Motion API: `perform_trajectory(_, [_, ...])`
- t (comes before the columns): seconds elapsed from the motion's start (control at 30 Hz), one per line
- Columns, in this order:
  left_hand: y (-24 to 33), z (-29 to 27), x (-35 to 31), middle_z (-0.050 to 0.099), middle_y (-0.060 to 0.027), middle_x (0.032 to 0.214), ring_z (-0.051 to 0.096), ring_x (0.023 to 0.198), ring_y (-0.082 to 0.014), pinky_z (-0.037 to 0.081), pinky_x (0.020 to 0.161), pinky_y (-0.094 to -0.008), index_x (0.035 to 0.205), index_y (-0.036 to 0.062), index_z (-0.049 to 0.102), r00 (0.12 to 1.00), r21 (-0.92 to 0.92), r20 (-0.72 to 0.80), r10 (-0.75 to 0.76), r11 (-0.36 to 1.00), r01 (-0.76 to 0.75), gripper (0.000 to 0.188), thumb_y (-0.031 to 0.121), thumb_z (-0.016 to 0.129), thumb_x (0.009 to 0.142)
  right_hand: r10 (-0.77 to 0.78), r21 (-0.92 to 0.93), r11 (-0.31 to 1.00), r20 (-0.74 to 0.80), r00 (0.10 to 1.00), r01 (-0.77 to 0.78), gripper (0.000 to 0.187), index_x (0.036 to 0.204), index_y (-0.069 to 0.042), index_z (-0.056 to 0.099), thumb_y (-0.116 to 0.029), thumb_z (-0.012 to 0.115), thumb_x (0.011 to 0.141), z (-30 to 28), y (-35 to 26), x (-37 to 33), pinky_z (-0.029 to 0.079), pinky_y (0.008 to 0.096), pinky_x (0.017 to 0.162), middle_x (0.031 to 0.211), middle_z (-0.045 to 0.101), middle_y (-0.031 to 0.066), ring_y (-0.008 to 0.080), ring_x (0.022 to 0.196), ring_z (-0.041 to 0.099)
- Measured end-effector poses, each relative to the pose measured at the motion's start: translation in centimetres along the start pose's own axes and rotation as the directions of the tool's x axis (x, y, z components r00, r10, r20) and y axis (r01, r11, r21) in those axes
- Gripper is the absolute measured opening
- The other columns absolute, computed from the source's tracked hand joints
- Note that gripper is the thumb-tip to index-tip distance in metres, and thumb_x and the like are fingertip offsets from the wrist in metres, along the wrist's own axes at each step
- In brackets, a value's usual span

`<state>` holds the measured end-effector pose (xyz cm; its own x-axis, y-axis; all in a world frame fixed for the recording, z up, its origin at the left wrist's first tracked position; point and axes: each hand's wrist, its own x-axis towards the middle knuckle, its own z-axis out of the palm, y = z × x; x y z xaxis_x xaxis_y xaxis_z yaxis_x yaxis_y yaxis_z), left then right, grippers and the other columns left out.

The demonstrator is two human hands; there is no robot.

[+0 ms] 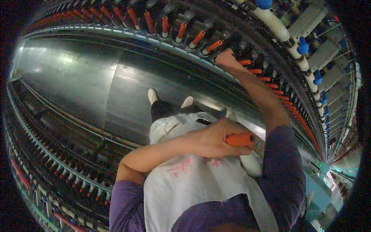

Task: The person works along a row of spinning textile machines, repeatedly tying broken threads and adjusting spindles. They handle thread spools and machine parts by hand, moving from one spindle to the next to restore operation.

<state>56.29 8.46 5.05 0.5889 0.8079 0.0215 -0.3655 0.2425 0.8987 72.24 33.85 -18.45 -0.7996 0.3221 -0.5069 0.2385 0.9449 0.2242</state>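
Across the front of my apron, my left hand [216, 137] is wrapped round an orange bobbin tube [241, 139], whose hollow end sticks out past the fingers. My right hand [228, 58] reaches far forward to a row of spindles on the machine, its fingers closed; what they grip is hidden. Just left of it, an orange bobbin [212, 47] with white yarn at its base stands in the row, and another orange bobbin [244, 62] is on its right. By my left hand are a white rounded thing [252, 165] and a ribbed grey piece [260, 148], both partly covered.
A metal rail [131, 33] runs along the spindle row. Above it at the right are white rollers [276, 25] and blue knobs [302, 46]. A second machine [69, 170] with several bobbins lines the left of the aisle floor [77, 77].
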Motion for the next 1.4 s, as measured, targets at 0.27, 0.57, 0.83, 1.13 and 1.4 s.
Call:
perform_trajectory(0.27, [2.8,-0.4,1.2,0.056,-0.0082,0.061,0.052,0.055,-0.0133,0.043,0.055,-0.0304,0.090,0.0005,0.063,0.974,0.009,0.201,0.100,0.995,-0.104,0.026,0.025,0.067,0.082,0.368,0.540,0.824,-0.277,0.888,-0.173,0.010,0.072,-0.006,0.066,-0.015,0.062,0.072,-15.5,-1.5,-9.9,0.046,0.0383,0.061,0.070,0.063,0.0101,0.0260,0.069,0.062])
perform_trajectory(0.57, [4.2,-11.1,-0.2,0.061,-0.0057,0.080,0.054,0.068,-0.0124,0.043,0.063,-0.0261,0.093,0.0026,0.064,0.813,0.180,-0.575,0.089,0.983,0.020,0.028,0.029,0.055,0.088,0.495,0.754,0.584,-0.035,0.868,-0.302,0.031,0.106,-0.004,0.063,-0.025,0.060,0.083,-9.1,-20.0,-6.3,0.048,0.0407,0.078,0.089,0.066,0.0159,0.0225,0.082,0.064])
perform_trajectory(0.83, [-1.3,-22.5,-4.9,0.053,-0.0034,0.077,0.047,0.066,-0.0165,0.040,0.064,-0.0297,0.108,-0.0032,0.055,0.759,-0.568,-0.636,-0.136,0.749,-0.341,0.040,0.034,0.045,0.094,0.620,0.996,0.039,0.042,0.783,-0.083,0.036,0.117,-0.003,0.057,-0.017,0.058,0.085,-14.9,-17.5,-4.4,0.050,0.0282,0.068,0.094,0.066,0.0126,0.0149,0.076,0.062])
perform_trajectory(1.13, [-0.5,-22.5,-6.7,0.045,-0.0012,0.068,0.042,0.058,-0.0123,0.037,0.057,-0.0255,0.108,-0.0045,0.053,0.939,-0.772,-0.342,-0.029,0.579,-0.263,0.039,0.031,0.044,0.095,0.318,0.877,-0.302,-0.276,0.907,0.373,0.036,0.118,-0.007,0.058,-0.013,0.060,0.083,-21.7,-18.8,-1.2,0.050,0.0260,0.065,0.095,0.063,0.0060,0.0094,0.069,0.058])
perform_trajectory(1.4, [-2.4,-22.9,-5.5,0.051,-0.0032,0.081,0.051,0.071,-0.0149,0.044,0.071,-0.0303,0.102,0.0043,0.053,0.542,-0.002,-0.827,0.151,0.962,-0.272,0.015,0.016,0.052,0.092,0.569,0.946,0.223,-0.322,0.756,0.235,0.015,0.083,-0.002,0.069,-0.014,0.060,0.083,-22.3,-19.2,-6.4,0.046,0.0294,0.051,0.069,0.064,0.0087,0.0138,0.059,0.061])
